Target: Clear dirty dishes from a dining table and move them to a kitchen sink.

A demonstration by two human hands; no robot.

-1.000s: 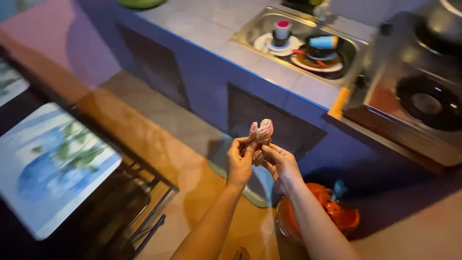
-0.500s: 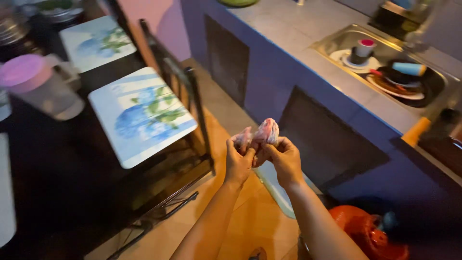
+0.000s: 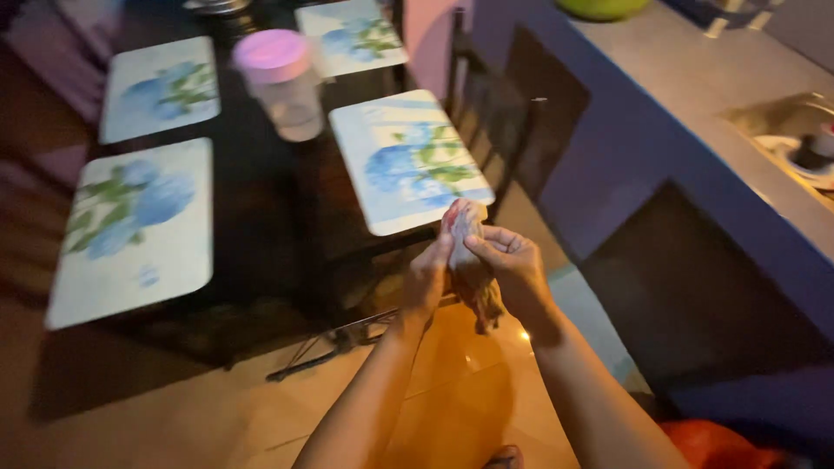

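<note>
Both of my hands are raised in front of me, gripping one crumpled pinkish cloth (image 3: 463, 224). My left hand (image 3: 427, 280) clasps it from the left side. My right hand (image 3: 511, 267) wraps over it from the right, fingers curled across the top. A darker end of the cloth hangs down below my palms. My hands hover over the orange floor, just in front of the near edge of a dark dining table (image 3: 252, 217).
The table carries several white floral placemats (image 3: 408, 161) and a clear jar with a pink lid (image 3: 280, 82). A dark chair (image 3: 491, 117) stands between table and blue counter (image 3: 695, 122). A sink with dishes (image 3: 804, 143) lies right. An orange container (image 3: 721, 443) sits bottom right.
My view has swung left from the counter and sink toward the dining table. My hands still hold the cloth between them, now bunched tighter.
</note>
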